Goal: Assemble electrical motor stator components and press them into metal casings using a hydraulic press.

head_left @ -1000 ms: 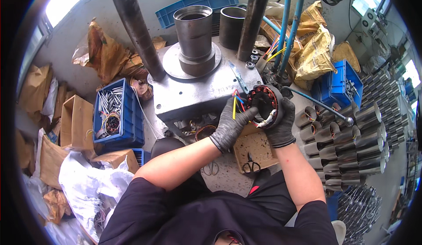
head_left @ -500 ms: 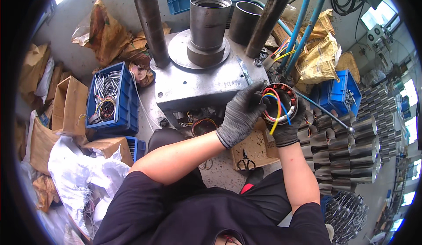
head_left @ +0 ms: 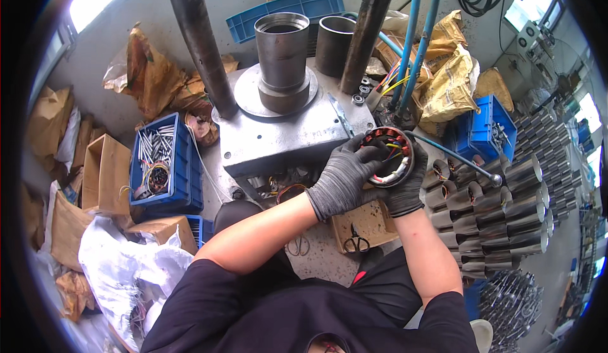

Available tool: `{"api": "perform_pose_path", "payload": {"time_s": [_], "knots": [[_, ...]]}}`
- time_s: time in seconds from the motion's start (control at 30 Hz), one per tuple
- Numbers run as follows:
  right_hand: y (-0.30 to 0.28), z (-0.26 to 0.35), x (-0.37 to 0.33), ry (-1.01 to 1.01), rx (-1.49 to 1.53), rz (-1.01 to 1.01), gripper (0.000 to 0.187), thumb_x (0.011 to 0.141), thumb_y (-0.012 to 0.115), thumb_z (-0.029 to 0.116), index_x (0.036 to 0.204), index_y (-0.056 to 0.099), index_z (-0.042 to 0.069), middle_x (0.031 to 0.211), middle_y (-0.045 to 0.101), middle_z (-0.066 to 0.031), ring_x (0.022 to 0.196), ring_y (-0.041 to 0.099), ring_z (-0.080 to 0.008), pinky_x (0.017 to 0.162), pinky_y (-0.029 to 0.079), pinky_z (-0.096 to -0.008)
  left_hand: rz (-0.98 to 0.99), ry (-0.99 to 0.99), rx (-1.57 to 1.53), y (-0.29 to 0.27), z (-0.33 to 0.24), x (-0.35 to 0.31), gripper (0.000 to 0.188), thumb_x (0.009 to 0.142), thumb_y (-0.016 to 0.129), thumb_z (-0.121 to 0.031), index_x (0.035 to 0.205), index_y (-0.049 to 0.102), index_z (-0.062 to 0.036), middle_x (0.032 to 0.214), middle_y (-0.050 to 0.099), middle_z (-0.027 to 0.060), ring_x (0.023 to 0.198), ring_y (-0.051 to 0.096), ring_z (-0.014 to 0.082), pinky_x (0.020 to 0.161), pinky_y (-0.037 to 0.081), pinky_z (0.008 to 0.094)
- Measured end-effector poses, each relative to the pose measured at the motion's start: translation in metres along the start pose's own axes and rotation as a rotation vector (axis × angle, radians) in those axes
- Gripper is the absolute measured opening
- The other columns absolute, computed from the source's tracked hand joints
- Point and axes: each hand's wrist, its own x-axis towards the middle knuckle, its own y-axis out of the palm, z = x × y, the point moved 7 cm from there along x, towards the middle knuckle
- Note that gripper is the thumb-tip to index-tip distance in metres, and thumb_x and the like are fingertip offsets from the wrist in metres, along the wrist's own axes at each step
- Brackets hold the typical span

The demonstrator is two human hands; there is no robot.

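Note:
A motor stator [head_left: 409, 163], a round ring with copper windings inside, is held up in front of the press. My right hand [head_left: 408, 191], in a dark grey glove, is closed around its right and lower side. My left hand [head_left: 345, 179], gloved the same way, reaches over the left rim with its fingers bent into the ring. They press on the coloured lead wires [head_left: 395, 147], which lie mostly inside the opening. The left fingertips are partly hidden in the ring.
Ahead stands a metal press table [head_left: 285, 141] bearing a steel cylinder [head_left: 282, 52]. A blue crate [head_left: 180, 175] of metal rods is at left. A thin blue lever [head_left: 462, 158] and several stacked metal tubes [head_left: 494, 207] are at right. Scissors [head_left: 356, 240] lie in a cardboard box below.
The coloured wires hung over the stator's near rim and now lie inside it. My left fingers have moved into the ring. The whole view has shifted slightly.

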Motion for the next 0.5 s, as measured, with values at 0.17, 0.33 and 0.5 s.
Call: {"api": "perform_pose_path", "payload": {"time_s": [0.17,0.33,0.5], "knots": [[0.014,0.003,0.001,-0.049,-0.09,0.009,0.061,0.091,0.057,0.052,0.131,0.064,0.006,0.124,0.07,-0.0143,0.111,0.067,-0.03,0.102,0.054,-0.0439,0.03,0.028,-0.052,-0.007,0.006,-0.003,0.055,0.068,0.089,-0.037,0.112,0.073,-0.0077,0.12,0.068,0.0144,0.121,0.058,0.0466,0.103,0.052,0.0537],[0.058,0.008,0.001,0.082,-0.099,0.272,0.074,0.092,0.065,0.058,0.142,0.054,0.006,0.132,0.064,-0.0144,0.12,0.063,-0.0295,0.11,0.048,-0.0469,-0.168,0.065,-0.119,-0.048,-0.002,0.009,0.055,0.061,0.095,-0.027,0.109,0.072,-0.0132,0.111,0.068,0.0094,0.115,0.061,0.0395,0.105,0.048,0.0514],[0.022,0.026,0.025,-0.104,-0.403,-0.023,0.076,0.089,0.069,0.061,0.145,0.053,0.012,0.139,0.059,-0.0132,0.127,0.056,-0.0239,0.106,0.046,-0.0396,-0.217,0.109,0.175,-0.126,0.034,0.049,0.047,0.065,0.095,-0.018,0.104,0.07,-0.0117,0.109,0.068,0.0083,0.107,0.065,0.0293,0.1,0.05,0.0437]]}}
